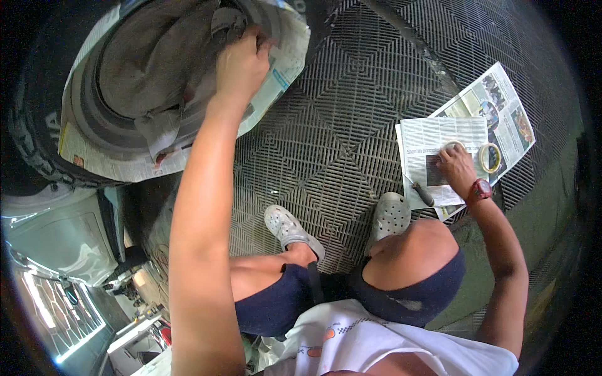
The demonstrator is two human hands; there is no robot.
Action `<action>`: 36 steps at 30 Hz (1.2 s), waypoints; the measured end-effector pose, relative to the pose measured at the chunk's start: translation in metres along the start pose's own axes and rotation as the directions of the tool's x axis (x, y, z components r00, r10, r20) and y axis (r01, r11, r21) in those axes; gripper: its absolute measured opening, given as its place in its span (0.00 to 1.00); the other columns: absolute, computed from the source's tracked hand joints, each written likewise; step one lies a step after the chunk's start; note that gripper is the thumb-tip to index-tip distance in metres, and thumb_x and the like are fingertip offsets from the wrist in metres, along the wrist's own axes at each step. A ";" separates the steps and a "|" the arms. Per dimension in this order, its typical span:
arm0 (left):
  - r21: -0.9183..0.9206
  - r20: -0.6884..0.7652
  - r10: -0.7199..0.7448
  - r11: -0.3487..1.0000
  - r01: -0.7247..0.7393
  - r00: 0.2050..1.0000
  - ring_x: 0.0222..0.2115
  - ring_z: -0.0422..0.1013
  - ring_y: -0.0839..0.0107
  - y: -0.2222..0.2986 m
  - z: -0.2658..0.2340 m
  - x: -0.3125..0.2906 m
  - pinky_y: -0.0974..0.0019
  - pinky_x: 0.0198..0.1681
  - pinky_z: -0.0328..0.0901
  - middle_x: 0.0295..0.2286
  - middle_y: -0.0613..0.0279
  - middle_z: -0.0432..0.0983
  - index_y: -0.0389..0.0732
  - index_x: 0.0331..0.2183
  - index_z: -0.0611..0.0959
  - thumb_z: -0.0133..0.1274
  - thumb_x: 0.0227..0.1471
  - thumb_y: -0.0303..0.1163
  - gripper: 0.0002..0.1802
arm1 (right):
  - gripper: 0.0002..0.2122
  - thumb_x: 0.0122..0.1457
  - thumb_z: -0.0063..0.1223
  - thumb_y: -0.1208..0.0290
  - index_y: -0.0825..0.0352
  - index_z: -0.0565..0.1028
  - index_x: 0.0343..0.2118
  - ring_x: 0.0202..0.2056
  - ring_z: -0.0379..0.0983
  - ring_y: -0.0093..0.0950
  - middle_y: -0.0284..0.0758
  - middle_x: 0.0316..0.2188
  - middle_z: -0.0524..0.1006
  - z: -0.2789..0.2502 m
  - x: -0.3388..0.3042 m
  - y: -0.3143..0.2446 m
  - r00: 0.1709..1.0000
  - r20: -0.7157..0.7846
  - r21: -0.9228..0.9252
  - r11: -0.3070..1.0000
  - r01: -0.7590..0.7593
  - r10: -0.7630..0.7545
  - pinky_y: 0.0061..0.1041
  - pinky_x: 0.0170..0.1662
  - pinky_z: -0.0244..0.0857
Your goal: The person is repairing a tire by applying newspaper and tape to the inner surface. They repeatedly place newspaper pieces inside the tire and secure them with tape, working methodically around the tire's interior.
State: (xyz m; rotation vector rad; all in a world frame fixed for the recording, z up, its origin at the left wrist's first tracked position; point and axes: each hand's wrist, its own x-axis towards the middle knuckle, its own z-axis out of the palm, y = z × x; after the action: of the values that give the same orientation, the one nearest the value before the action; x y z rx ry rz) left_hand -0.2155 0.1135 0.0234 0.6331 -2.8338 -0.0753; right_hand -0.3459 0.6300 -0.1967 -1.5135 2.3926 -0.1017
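A vehicle wheel (94, 94) stands at the upper left. Newspaper (285, 53) is tucked all round its rim, and grey sheet-like material (157, 59) covers the middle. At the rim's right side, my left hand (243, 66) is closed with curled fingers against the grey covering; what they pinch is hidden. My right hand (459, 169) is low over newspaper sheets (417, 135) on the floor, its fingers closed on a roll of masking tape (456, 145). Beside it lies a second tape roll (489, 158). A tool with a dark handle (423, 195) rests on the sheets' near edge.
Ribbed dark floor tiles (351, 119) spread between the wheel and the newspapers. My feet, in pale clogs (290, 227), are planted below the wheel and the papers. A shiny car body panel (63, 235) and a white cabinet (135, 344) show at the left.
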 end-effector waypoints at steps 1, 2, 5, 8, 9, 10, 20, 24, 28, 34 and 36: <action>0.054 0.026 0.056 0.997 -0.057 0.998 0.44 0.77 0.35 -0.009 -0.003 0.009 0.40 0.50 0.71 0.45 0.38 0.82 0.42 0.52 0.82 0.47 0.67 0.55 0.28 | 0.13 0.63 0.60 0.60 0.64 0.80 0.44 0.41 0.76 0.42 0.42 0.37 0.78 -0.010 0.005 0.004 0.998 0.037 -0.047 0.998 0.051 -0.049 0.42 0.48 0.69; 0.109 0.024 0.066 0.992 -0.068 0.998 0.44 0.77 0.35 -0.019 -0.002 0.016 0.40 0.50 0.71 0.45 0.38 0.82 0.43 0.53 0.82 0.47 0.67 0.54 0.27 | 0.13 0.63 0.61 0.60 0.64 0.80 0.42 0.42 0.75 0.43 0.42 0.38 0.78 -0.035 0.022 -0.009 0.990 -0.136 -0.008 0.999 0.040 -0.041 0.42 0.48 0.70; 0.270 0.006 0.092 0.959 -0.090 0.996 0.45 0.77 0.35 -0.060 -0.014 0.032 0.39 0.51 0.71 0.47 0.38 0.81 0.45 0.55 0.81 0.47 0.67 0.52 0.26 | 0.16 0.62 0.62 0.60 0.68 0.79 0.45 0.45 0.76 0.46 0.42 0.41 0.78 -0.139 0.130 -0.110 0.855 -0.517 0.299 0.925 0.232 -0.047 0.44 0.48 0.73; 0.371 -0.034 0.090 0.926 -0.071 0.995 0.56 0.73 0.39 -0.116 -0.019 0.030 0.42 0.59 0.68 0.57 0.40 0.75 0.48 0.60 0.78 0.46 0.67 0.50 0.27 | 0.18 0.66 0.58 0.64 0.70 0.76 0.54 0.51 0.76 0.46 0.45 0.47 0.78 -0.221 0.218 -0.218 0.773 -0.628 0.475 0.744 0.470 -0.088 0.41 0.56 0.71; 0.315 -0.051 0.146 0.941 -0.122 0.988 0.52 0.75 0.41 -0.101 -0.017 0.044 0.43 0.56 0.69 0.53 0.42 0.77 0.47 0.56 0.80 0.48 0.65 0.47 0.23 | 0.19 0.66 0.57 0.64 0.71 0.75 0.55 0.52 0.75 0.46 0.46 0.50 0.78 -0.224 0.246 -0.239 0.705 -0.709 0.467 0.742 0.481 -0.010 0.43 0.58 0.70; 0.257 -0.066 0.195 0.951 -0.172 0.979 0.49 0.77 0.42 -0.082 -0.025 0.053 0.44 0.53 0.71 0.49 0.44 0.80 0.47 0.52 0.81 0.51 0.63 0.43 0.20 | 0.20 0.66 0.56 0.64 0.72 0.74 0.55 0.54 0.75 0.48 0.49 0.52 0.77 -0.230 0.271 -0.258 0.703 -0.706 0.504 0.754 0.420 0.080 0.44 0.59 0.69; 0.173 -0.172 0.242 0.962 -0.213 0.955 0.45 0.80 0.47 -0.083 -0.060 0.066 0.47 0.50 0.72 0.45 0.52 0.83 0.50 0.47 0.84 0.55 0.64 0.40 0.13 | 0.17 0.58 0.59 0.65 0.72 0.81 0.47 0.46 0.80 0.56 0.58 0.40 0.82 -0.226 0.359 -0.354 0.671 -0.217 0.971 0.229 0.072 0.709 0.47 0.53 0.74; 0.181 -0.169 0.332 0.936 -0.302 0.928 0.45 0.80 0.46 -0.086 -0.066 0.073 0.48 0.49 0.73 0.44 0.49 0.83 0.47 0.47 0.84 0.55 0.64 0.38 0.13 | 0.18 0.61 0.61 0.60 0.67 0.82 0.49 0.47 0.80 0.56 0.54 0.44 0.83 -0.198 0.390 -0.348 0.597 -0.135 0.986 0.048 0.159 0.791 0.45 0.54 0.74; 0.226 -0.206 0.364 0.921 -0.318 0.908 0.44 0.80 0.46 -0.083 -0.069 0.080 0.48 0.48 0.73 0.43 0.47 0.84 0.43 0.45 0.84 0.56 0.63 0.38 0.13 | 0.22 0.60 0.61 0.64 0.68 0.76 0.56 0.56 0.73 0.53 0.53 0.54 0.77 -0.195 0.412 -0.351 0.575 -0.138 0.974 0.005 0.228 0.806 0.44 0.61 0.67; 0.238 -0.215 0.230 0.955 -0.177 0.949 0.44 0.80 0.45 -0.067 -0.074 0.085 0.47 0.48 0.73 0.43 0.46 0.83 0.41 0.45 0.85 0.58 0.61 0.38 0.14 | 0.27 0.60 0.59 0.71 0.68 0.69 0.63 0.66 0.62 0.53 0.53 0.64 0.69 -0.206 0.429 -0.381 0.451 -0.249 0.911 0.049 0.410 0.857 0.46 0.72 0.53; 0.262 -0.275 0.249 0.949 -0.177 0.929 0.44 0.80 0.45 -0.056 -0.070 0.079 0.47 0.48 0.73 0.44 0.46 0.83 0.41 0.45 0.85 0.58 0.61 0.39 0.15 | 0.17 0.58 0.62 0.69 0.67 0.79 0.51 0.55 0.73 0.51 0.50 0.52 0.78 -0.210 0.443 -0.378 0.310 -0.186 0.866 0.006 0.500 0.933 0.43 0.62 0.65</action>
State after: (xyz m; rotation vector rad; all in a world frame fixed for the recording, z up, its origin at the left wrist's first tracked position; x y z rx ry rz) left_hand -0.2452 0.0294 0.1025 0.3367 -2.6053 0.3681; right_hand -0.2537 0.0463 -0.0108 0.2332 1.8074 -2.6066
